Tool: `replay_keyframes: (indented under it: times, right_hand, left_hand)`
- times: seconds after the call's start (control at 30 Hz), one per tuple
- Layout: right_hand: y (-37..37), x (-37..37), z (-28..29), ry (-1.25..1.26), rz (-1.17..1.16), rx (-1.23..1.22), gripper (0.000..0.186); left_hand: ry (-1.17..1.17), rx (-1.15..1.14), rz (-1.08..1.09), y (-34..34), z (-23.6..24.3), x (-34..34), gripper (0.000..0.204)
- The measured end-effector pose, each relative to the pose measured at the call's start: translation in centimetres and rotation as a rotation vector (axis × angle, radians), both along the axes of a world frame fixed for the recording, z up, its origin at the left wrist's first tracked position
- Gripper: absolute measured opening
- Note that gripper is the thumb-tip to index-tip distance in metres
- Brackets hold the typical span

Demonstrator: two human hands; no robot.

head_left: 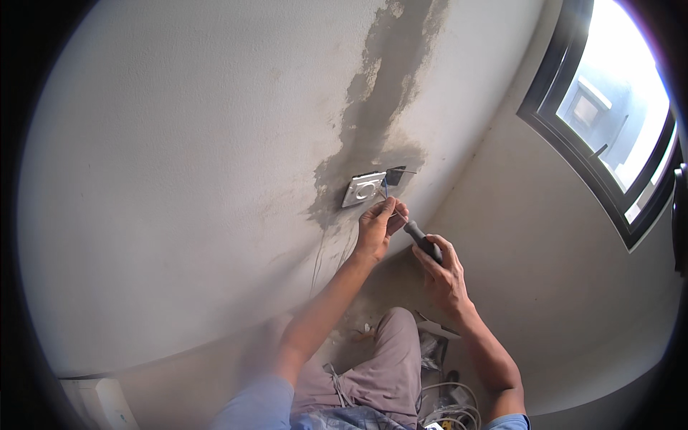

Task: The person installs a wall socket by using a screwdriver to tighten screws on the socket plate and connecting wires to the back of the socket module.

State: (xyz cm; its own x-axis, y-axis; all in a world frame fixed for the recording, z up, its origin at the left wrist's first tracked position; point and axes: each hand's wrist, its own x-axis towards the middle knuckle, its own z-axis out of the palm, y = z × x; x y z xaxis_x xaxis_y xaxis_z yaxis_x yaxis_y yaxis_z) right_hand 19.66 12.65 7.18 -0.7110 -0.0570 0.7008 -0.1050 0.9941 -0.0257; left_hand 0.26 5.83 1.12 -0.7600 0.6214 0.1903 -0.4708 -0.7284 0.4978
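Observation:
A white switch plate (363, 189) hangs tilted off the wall beside a dark open wall box (395, 175), under a grey streak of fresh plaster (380, 86). My left hand (378, 224) is raised just below the plate, fingers pinched on a thin wire or small part at the plate's edge. My right hand (441, 269) grips a screwdriver (419, 239) with a dark handle. Its thin shaft points up-left toward my left fingertips and the plate.
A dark-framed window (609, 136) lies at the upper right. My raised knee in grey trousers (390, 358) is below the hands. Coiled white cable (451, 408) and scraps lie on the floor near the wall's foot. Thin wires (319, 258) hang down the wall.

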Motion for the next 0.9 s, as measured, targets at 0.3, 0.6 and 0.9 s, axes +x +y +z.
replay_keyframes:
  times: [0.3, 0.6, 0.9]
  right_hand:
    - [-0.7, -0.1, -0.1, -0.080, 0.160, -1.018, 0.058]
    - [-0.5, 0.1, 0.3, -0.034, 0.003, -0.373, 0.057]
    - [0.2, -0.2, 0.2, -0.161, 0.061, -1.143, 0.045]
  left_hand:
    - [0.015, 0.036, -0.066, 0.1, 0.0, 0.5, 0.018]
    - [0.016, -0.046, 0.032, 0.6, 0.6, 1.1, 0.019]
    - [0.043, 0.050, -0.038, 0.3, 0.2, 0.4, 0.020]
